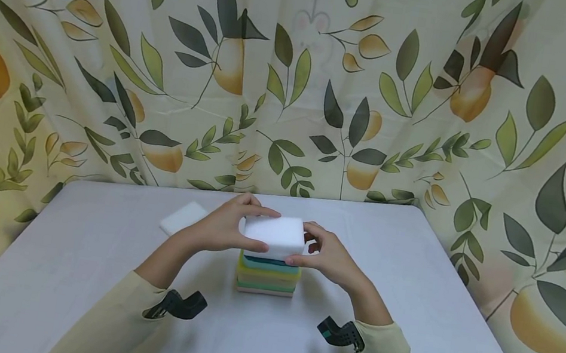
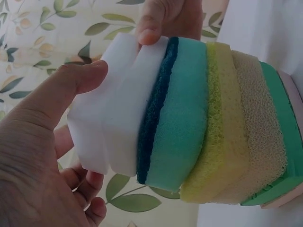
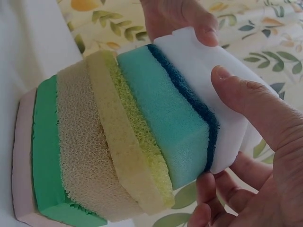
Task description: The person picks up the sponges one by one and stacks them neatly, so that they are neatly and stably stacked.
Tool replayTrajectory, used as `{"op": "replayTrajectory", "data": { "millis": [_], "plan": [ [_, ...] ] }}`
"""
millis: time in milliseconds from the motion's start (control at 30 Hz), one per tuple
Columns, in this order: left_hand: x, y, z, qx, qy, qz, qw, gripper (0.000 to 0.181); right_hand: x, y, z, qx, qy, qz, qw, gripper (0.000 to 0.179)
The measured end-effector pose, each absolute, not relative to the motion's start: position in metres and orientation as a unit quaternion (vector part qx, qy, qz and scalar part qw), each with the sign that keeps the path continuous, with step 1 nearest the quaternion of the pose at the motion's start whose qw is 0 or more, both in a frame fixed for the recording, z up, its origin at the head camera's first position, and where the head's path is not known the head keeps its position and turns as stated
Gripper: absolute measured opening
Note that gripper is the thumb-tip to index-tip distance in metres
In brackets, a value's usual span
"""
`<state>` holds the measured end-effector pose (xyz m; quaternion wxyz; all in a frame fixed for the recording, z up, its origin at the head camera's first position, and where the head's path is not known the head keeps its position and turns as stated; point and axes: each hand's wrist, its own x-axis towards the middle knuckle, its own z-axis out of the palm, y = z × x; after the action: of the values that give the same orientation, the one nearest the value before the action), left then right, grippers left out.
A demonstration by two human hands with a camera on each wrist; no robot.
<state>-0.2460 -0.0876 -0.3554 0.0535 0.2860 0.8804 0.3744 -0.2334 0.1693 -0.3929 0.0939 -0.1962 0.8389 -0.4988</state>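
Observation:
A stack of sponges stands on the table, topped by two white sponge blocks. The upper white block [image 2: 94, 118] is gripped by my left hand [image 1: 219, 225], thumb on the near side and fingers round the far side. My right hand [image 1: 328, 255] holds the lower white block [image 2: 132, 113] at its right end, thumb in front. Beneath lies a teal sponge [image 3: 165, 118] with a dark blue scouring layer. Under it come a yellow sponge [image 3: 128, 142] with a fuzzy yellow-green side, a porous beige sponge [image 3: 85, 142], a green block [image 3: 46, 142] and a pale pink block [image 3: 23, 161] at the bottom.
Another white sponge [image 1: 183, 218] lies flat on the white-covered table [image 1: 88, 246], behind my left forearm. A curtain [image 1: 296, 82] printed with fruit and leaves hangs at the table's far edge and sides. Dark wrist cameras [image 1: 183, 305] sit on both sleeves.

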Motion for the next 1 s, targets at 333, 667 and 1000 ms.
{"op": "replayTrajectory", "data": {
  "millis": [333,667,1000],
  "plan": [
    [-0.2474,-0.0864,-0.3551,0.293,0.882,0.366,0.053,0.061,-0.2344,0.1705,-0.3947,-0.188,0.839,-0.500,0.098,0.072],
    [-0.2487,-0.0829,-0.3547,0.295,0.884,0.358,0.054,0.060,-0.2335,0.1697,-0.3937,-0.183,0.834,-0.511,0.099,0.077],
    [-0.2477,-0.0820,-0.3568,0.289,0.882,0.367,0.060,0.060,-0.2349,0.1705,-0.3948,-0.189,0.833,-0.512,0.095,0.075]
  ]
}}
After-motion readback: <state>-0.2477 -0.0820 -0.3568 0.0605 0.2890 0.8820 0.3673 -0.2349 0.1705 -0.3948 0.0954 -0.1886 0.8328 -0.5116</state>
